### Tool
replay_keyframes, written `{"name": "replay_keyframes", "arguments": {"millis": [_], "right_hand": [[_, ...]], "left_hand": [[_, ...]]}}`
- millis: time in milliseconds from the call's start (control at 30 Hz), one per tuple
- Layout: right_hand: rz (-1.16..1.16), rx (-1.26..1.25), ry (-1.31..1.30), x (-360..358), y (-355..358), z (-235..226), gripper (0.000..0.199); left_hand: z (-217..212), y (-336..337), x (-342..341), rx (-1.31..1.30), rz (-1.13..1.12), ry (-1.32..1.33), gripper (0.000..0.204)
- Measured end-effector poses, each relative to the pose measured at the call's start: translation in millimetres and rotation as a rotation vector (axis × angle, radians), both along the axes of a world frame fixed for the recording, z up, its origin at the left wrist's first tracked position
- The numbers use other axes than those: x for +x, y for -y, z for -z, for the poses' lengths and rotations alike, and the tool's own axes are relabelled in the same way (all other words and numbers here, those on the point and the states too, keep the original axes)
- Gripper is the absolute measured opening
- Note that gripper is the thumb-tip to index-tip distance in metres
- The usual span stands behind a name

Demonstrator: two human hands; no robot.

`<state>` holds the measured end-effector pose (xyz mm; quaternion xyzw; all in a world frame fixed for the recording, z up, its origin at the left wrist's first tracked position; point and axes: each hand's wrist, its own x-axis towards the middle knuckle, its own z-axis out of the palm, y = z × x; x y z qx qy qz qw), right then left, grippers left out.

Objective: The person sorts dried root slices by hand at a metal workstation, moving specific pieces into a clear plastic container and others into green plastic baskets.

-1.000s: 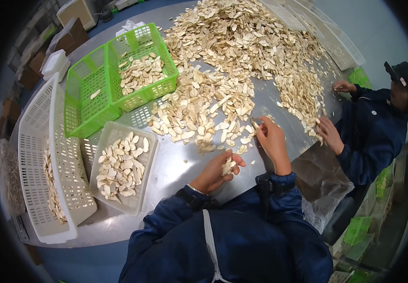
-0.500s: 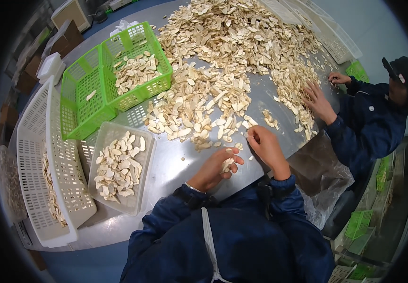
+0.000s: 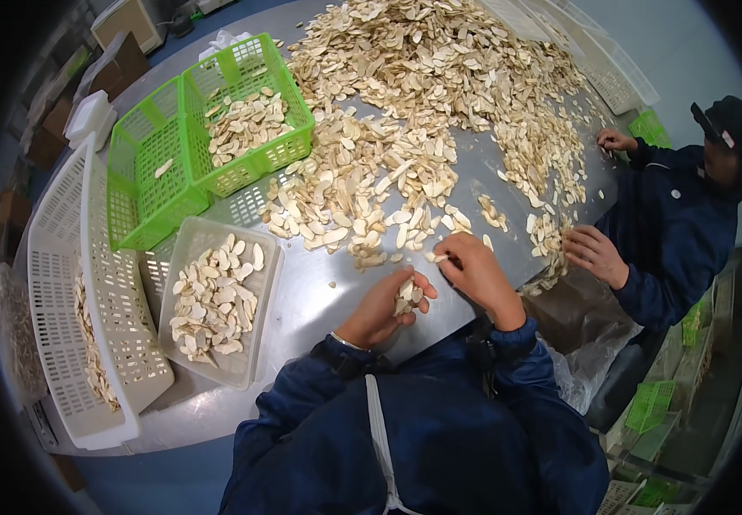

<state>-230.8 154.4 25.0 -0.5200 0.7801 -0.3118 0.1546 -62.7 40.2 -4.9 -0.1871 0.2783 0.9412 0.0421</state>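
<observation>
My left hand [image 3: 374,311] is curled, palm turned inward, around several pale, flat dried slices [image 3: 407,297]. Just to its right, over the near edge of the loose heap, my right hand [image 3: 481,276] pinches one pale slice [image 3: 434,257] between thumb and fingertips. Ahead of both hands a spread of oval cream-coloured slices [image 3: 371,184] lies on the metal table [image 3: 302,296], joining a much larger pile [image 3: 422,51] farther back. To the left of my left hand stands a clear plastic tub [image 3: 266,318] partly filled with similar slices.
Two green baskets [image 3: 189,184] stand at the left, the right one holding slices. A white perforated basket [image 3: 100,300] leans at the far left. Across at the right a co-worker's hand [image 3: 596,255] rests by slices at the table edge, above a clear plastic bag [image 3: 573,369].
My right hand has shifted slightly left and now has a slice in its fingertips. My left hand has moved slightly left. The co-worker's nearer hand has come down toward the table edge beside slices.
</observation>
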Motion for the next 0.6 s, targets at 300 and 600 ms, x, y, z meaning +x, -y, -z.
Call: {"name": "replay_keyframes", "arguments": {"millis": [300,600], "right_hand": [[0.339,-0.165,-0.064,-7,-5,-1,0.019],[0.002,-0.135,-0.225,0,-11,9,0.022]], "left_hand": [[0,0,1,-0.016,0.002,-0.010,0.021],[-1,1,2,-0.005,0.010,-0.016,0.020]]}}
